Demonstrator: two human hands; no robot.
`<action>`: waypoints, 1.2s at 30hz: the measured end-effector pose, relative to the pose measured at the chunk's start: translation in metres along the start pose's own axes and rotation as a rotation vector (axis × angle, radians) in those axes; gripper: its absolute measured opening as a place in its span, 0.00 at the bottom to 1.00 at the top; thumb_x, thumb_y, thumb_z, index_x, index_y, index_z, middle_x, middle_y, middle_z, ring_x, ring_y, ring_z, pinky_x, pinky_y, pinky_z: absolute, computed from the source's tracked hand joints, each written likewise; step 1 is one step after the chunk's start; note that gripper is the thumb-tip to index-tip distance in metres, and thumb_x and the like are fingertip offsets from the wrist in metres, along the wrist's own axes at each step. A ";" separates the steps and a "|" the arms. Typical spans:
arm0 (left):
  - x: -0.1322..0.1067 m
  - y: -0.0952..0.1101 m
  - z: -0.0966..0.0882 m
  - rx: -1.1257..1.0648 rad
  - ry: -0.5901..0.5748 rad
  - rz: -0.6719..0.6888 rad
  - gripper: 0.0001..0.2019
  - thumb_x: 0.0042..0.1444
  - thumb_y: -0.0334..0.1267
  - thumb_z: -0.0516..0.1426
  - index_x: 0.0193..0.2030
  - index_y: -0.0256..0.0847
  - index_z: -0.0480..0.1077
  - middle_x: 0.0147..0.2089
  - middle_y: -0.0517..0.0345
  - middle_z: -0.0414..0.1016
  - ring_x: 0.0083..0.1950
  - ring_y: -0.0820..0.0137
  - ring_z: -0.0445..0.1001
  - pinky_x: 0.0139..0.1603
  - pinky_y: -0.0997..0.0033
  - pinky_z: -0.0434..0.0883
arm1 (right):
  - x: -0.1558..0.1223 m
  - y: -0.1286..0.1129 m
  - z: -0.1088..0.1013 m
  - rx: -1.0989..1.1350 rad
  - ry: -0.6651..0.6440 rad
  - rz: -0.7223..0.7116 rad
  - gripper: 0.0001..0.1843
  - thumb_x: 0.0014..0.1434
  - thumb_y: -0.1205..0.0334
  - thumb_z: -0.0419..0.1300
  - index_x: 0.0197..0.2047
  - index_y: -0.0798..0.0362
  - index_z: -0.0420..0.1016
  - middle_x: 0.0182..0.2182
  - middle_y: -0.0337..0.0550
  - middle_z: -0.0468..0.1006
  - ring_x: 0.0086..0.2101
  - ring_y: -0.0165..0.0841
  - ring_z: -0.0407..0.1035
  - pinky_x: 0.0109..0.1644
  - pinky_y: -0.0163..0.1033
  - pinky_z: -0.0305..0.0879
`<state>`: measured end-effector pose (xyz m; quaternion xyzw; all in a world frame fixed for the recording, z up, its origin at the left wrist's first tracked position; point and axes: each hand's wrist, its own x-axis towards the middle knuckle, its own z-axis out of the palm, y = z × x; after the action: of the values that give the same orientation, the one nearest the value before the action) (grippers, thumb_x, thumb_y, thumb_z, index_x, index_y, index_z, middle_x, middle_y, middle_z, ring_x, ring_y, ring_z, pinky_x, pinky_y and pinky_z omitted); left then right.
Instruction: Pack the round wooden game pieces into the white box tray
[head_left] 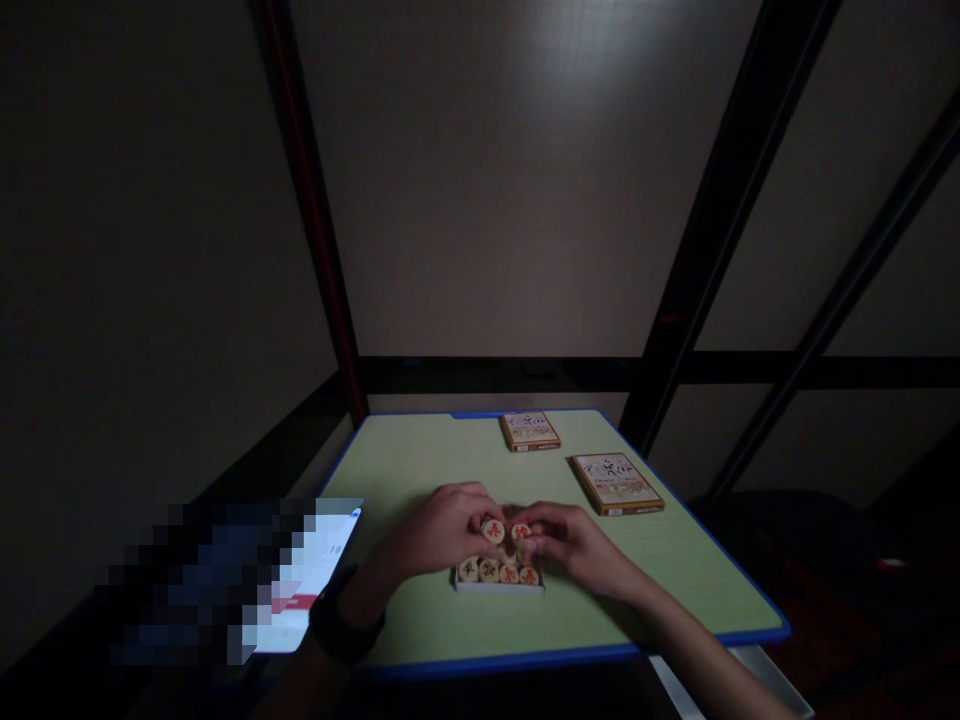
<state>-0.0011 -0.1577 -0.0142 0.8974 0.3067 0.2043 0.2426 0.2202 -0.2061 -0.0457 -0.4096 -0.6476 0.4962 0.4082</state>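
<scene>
A small white tray (499,587) of round wooden chess pieces with red and dark characters lies near the middle of a green table (420,460). My left hand (439,530) pinches one round piece (493,531) above the tray. My right hand (571,545) pinches another round piece (520,533) right beside it. Both hands hover over the tray's far side, fingertips almost touching. A dark band is on my left wrist.
Two flat boxes with printed lids lie on the table, one at the far edge (529,431) and one at the right (616,483). A lit tablet screen (315,580) sits at the table's left corner. Dark frame bars and walls surround the table.
</scene>
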 end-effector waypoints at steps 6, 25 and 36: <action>-0.004 0.011 -0.003 -0.042 0.074 0.017 0.09 0.51 0.35 0.63 0.41 0.43 0.79 0.38 0.59 0.77 0.39 0.70 0.73 0.42 0.71 0.68 | 0.000 -0.001 -0.005 -0.312 -0.024 -0.195 0.15 0.54 0.49 0.69 0.40 0.50 0.83 0.41 0.47 0.77 0.43 0.38 0.70 0.50 0.44 0.65; -0.009 -0.012 0.002 -0.040 0.116 -0.055 0.11 0.49 0.37 0.64 0.41 0.41 0.79 0.35 0.59 0.76 0.35 0.71 0.72 0.37 0.72 0.68 | 0.009 0.021 0.011 -0.483 -0.134 -0.234 0.11 0.51 0.51 0.71 0.37 0.46 0.86 0.30 0.42 0.81 0.39 0.38 0.70 0.46 0.40 0.62; -0.004 0.001 0.010 0.056 0.072 -0.101 0.10 0.47 0.41 0.68 0.35 0.41 0.77 0.30 0.62 0.74 0.32 0.71 0.71 0.34 0.73 0.64 | 0.005 0.005 0.008 -0.307 0.143 -0.086 0.16 0.58 0.47 0.64 0.35 0.52 0.83 0.28 0.44 0.79 0.31 0.35 0.70 0.36 0.39 0.65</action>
<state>0.0015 -0.1642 -0.0230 0.8792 0.3658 0.2154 0.2164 0.2119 -0.2026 -0.0511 -0.4732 -0.7019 0.3434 0.4068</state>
